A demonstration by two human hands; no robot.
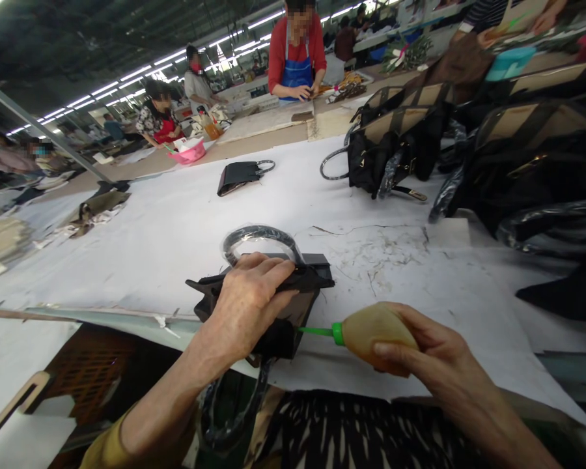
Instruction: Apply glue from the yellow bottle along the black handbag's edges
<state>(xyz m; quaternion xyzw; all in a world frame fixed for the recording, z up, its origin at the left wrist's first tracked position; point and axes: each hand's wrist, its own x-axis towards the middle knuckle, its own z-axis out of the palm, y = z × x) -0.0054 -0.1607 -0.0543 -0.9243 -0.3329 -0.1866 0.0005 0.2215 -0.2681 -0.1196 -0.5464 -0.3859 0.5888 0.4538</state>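
Note:
A black handbag (305,306) lies at the near edge of the white-covered table. One plastic-wrapped handle (261,234) arches up on its far side, and another (234,417) hangs over the edge. My left hand (254,296) lies across the bag's top, fingers closed on its dark edge. In my right hand (430,348) is a glue bottle (381,335), yellowish and soft-looking, held sideways. Its thin green nozzle points left, with the tip at the bag's side; whether it touches cannot be made out.
Several black-and-tan handbags (395,143) crowd the right side. A small black bag (239,174) lies farther back. Across the table a person in red (297,58) works near a pink basin (188,151). An orange crate (85,371) sits below at left.

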